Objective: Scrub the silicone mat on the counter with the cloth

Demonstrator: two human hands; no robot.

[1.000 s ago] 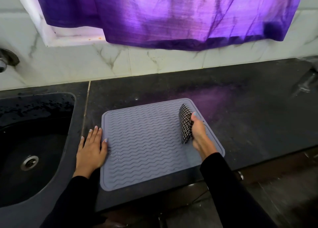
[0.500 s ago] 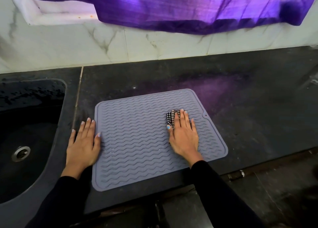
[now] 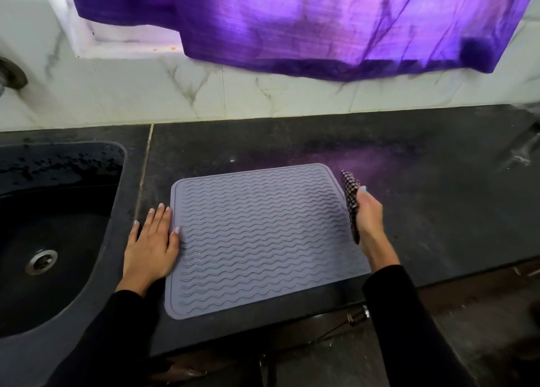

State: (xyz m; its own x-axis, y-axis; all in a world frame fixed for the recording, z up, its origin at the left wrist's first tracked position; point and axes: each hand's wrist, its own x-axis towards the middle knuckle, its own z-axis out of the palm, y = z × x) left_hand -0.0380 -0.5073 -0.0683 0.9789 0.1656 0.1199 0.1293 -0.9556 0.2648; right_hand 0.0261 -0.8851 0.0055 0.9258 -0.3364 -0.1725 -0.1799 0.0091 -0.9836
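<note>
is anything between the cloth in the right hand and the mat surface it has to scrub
Nothing visible. The right hand holds the cloth at the mat's right edge, and the ribbed surface lies bare. The left hand rests only at its left edge.

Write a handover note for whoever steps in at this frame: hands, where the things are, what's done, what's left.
Left hand: flat on the counter at the mat's left edge, thumb on the mat, steadying it.
Right hand: grips the cloth bunched upright at the mat's right edge.
Mat lies flat beside the sink, near corner overhanging the counter edge.
Done: cannot tell how much is scrubbed.
Left: lay the cloth back down and scrub across the ridges.
</note>
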